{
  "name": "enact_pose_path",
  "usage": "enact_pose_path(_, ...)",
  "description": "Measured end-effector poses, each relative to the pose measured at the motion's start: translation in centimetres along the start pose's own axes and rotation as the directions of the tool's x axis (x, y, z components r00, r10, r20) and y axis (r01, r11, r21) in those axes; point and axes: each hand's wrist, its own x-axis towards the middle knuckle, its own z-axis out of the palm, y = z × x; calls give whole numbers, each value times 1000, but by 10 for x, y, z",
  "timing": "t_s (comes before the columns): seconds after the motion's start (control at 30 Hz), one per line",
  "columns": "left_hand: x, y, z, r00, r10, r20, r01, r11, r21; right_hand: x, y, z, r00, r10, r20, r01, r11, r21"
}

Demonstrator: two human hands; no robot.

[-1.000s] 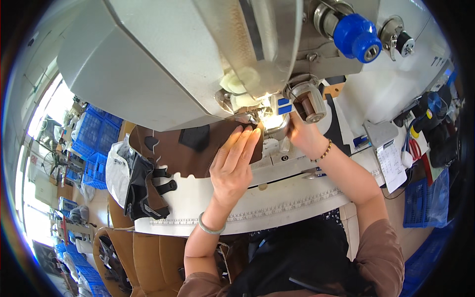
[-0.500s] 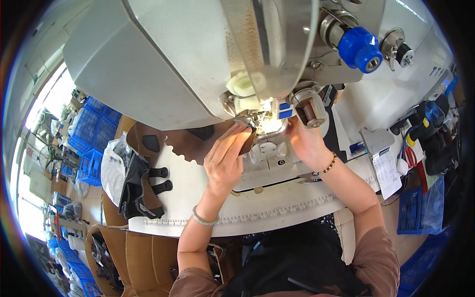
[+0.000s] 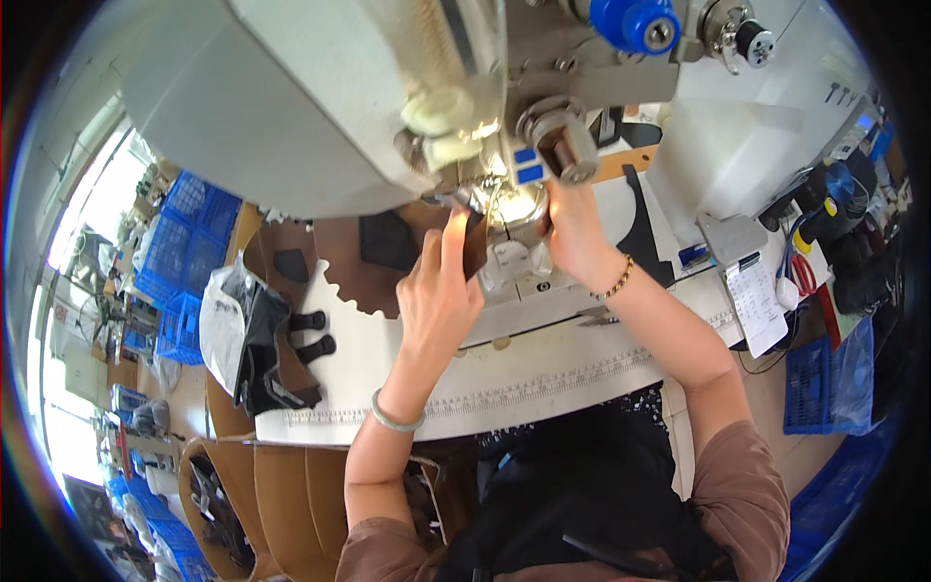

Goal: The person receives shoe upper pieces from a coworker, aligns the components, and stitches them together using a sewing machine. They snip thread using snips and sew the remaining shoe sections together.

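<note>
A brown sheet piece (image 3: 337, 260) with a scalloped edge and a black patch (image 3: 386, 241) lies under the head of a sewing machine (image 3: 281, 107). My left hand (image 3: 436, 299) rests on its right end, index finger stretched toward the brightly lit needle area (image 3: 509, 206) and the other fingers slightly bent. Nothing is gripped in that hand. On the far side of the needle area, my right hand (image 3: 574, 238) reaches up beside the machine's metal parts. Its fingertips are hidden behind them, so what they touch does not show.
Dark strapped pieces and clear plastic (image 3: 262, 339) lie at the table's left. Small pointed snips (image 3: 598, 318) rest near my right wrist. A ruler strip (image 3: 543, 380) runs along the front edge. Paper slips (image 3: 756, 306) and red-handled scissors (image 3: 803, 276) lie right; blue crates (image 3: 199, 218) stand left.
The view has shifted, so the machine head sits higher and further left. My left index finger now stretches out apart from the others, and more of the brown piece shows. My right hand stays beside the needle area.
</note>
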Motion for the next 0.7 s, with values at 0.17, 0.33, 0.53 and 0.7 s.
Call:
enact_pose_path(0.17, -22, -4, -23, 930, -303, -209, 303, 952, -31, -22, 1, 0, 935, -321, -150, 295, 940, -170)
enact_pose_path(0.33, -95, 60, -39, 966, -252, -52, 250, 967, -50, -98, 7, -5, 829, 151, 538, 80, 921, -382)
enact_pose_path(0.53, -144, 88, -15, 929, -351, 118, 332, 930, 156, -110, 35, 20, 760, 318, 566, -357, 933, -44)
enact_pose_path(0.7, -169, 79, 0, 943, -324, 72, 319, 945, 76, -112, 57, 14, 655, 547, 522, -654, 756, 28)
